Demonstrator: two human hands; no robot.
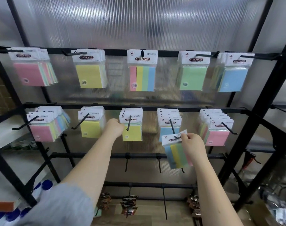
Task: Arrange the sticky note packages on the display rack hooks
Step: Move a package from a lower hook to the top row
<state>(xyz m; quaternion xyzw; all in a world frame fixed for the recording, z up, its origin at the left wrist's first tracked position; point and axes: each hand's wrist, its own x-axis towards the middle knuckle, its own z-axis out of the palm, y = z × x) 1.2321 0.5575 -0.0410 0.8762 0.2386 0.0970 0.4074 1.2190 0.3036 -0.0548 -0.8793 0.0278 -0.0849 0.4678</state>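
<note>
My right hand [194, 145] pinches the white header of a striped sticky note package [176, 152], blue, yellow, green and pink, tilted at the tip of the fourth hook [172, 129] on the middle bar. Behind it on that hook hang several blue packages [169, 121]. My left hand [114, 128] is curled at the left edge of the yellow packages [132, 128] on the third middle hook; whether it grips them I cannot tell. The top bar [116, 52] carries pink, yellow, striped, green and blue packages.
Black rack uprights [269, 98] slant on the right and left. A third bar [139, 155] below holds short bare hooks. A lowest bar [148, 185] has dark brown items hanging near the wooden floor. Blue-and-white goods lie at the lower left.
</note>
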